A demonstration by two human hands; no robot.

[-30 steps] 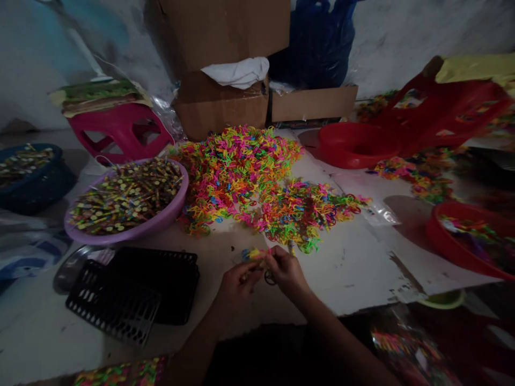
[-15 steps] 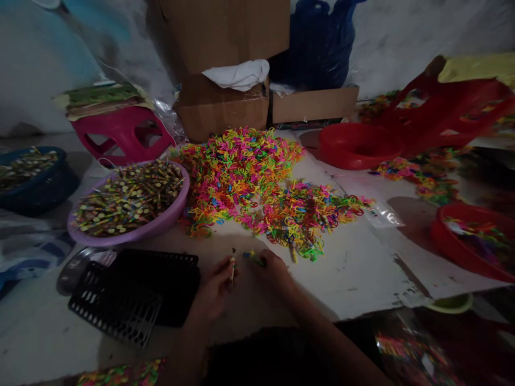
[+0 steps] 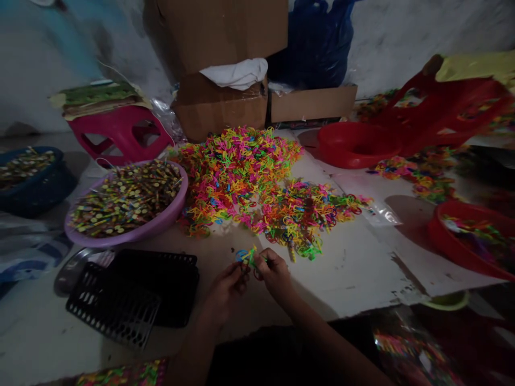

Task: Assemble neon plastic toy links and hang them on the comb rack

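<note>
My left hand (image 3: 228,284) and my right hand (image 3: 274,272) meet in front of the pile, both closed at the fingertips. Between them shows a small cluster of plastic pieces (image 3: 250,254) in blue, yellow and green, pinched by my right hand. The fingers of my left hand press together at the cluster's lower left, on a small thin stick that is now mostly hidden. Just beyond the hands spreads a heap of bright plastic pieces (image 3: 241,166), many with small rings and loops.
Left of the heap, a purple basin (image 3: 183,201) holds many small stick-like pieces. Black plastic baskets (image 3: 156,284) lie near my left forearm. A red basin (image 3: 341,147) stands at back right, another red basin (image 3: 438,230) at right. Cardboard boxes (image 3: 225,110) and a pink stool (image 3: 120,126) are behind.
My two hands were apart and have come together. The small stick in my left hand stood in plain sight before; the coloured pieces in my right hand now overlap it.
</note>
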